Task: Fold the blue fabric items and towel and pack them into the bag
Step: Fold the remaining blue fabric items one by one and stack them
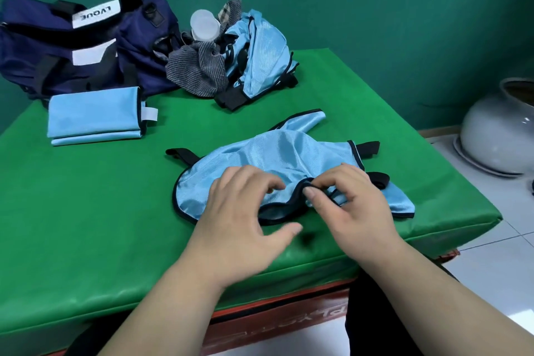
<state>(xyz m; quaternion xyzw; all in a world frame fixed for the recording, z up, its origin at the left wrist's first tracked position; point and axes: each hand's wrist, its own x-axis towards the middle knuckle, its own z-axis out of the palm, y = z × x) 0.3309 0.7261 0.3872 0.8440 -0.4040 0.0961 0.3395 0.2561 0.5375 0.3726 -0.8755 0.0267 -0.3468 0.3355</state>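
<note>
Folding under way, packing not yet begun. Near the front edge of the tabletop point(86, 211), a blue bib point(289, 153) spread out, with black trim and straps and a crease through the middle. Right hand point(358, 211) pinching the trimmed near edge between thumb and forefinger. Left hand point(239, 211) laid on the cloth just beside it, fingers bent, thumb apart over the tabletop; gripping or only pressing, cannot tell. Next move, as a judgement: lifting the pinched edge and carrying it across while pinning the rest flat, with the loose straps tucked in. Shiny cloth, so probably prone to sliding unless held down. Further out, at the left, a folded bib point(95, 115), finished and lying just in front of the dark blue bag point(72, 43), inside not visible. At the back, a crumpled bib point(260, 49) touching a grey striped towel point(196, 66), both unfolded, with a clear cup point(205, 24) among the heap. Count: three bibs (one folded, one in hand, one waiting), one towel, one bag, one cup. Off the tabletop at the right, one white pot point(497, 136) on the floor.
</note>
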